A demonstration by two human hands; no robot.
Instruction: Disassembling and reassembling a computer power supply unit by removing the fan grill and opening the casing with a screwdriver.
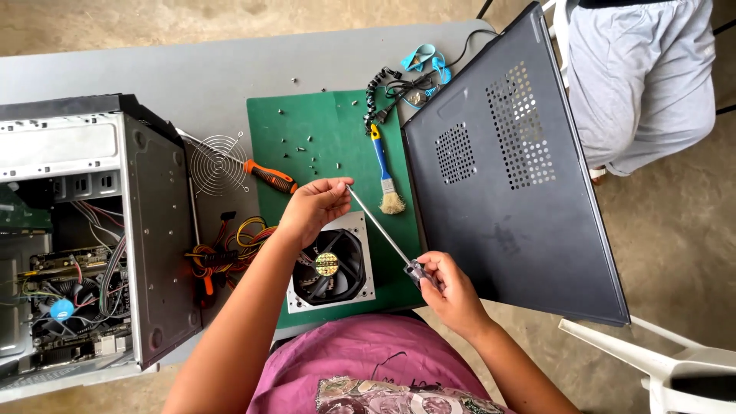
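Green mat (307,123): one power supply (331,264); left hand (314,207), right hand (452,287) both clamped on one screwdriver (379,226).

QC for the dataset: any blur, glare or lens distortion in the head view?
Head view: sharp throughout, soft even daylight, faint shadows; mild sheen on the black side panel; wide-angle bowing at the open PC case; both hands on the long screwdriver stay crisp.

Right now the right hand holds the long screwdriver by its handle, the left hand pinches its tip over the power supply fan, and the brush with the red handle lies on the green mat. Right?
Not quite: the head view shows the brush has a blue handle. The rest holds: right hand, screwdriver, left hand, power supply fan, green mat.
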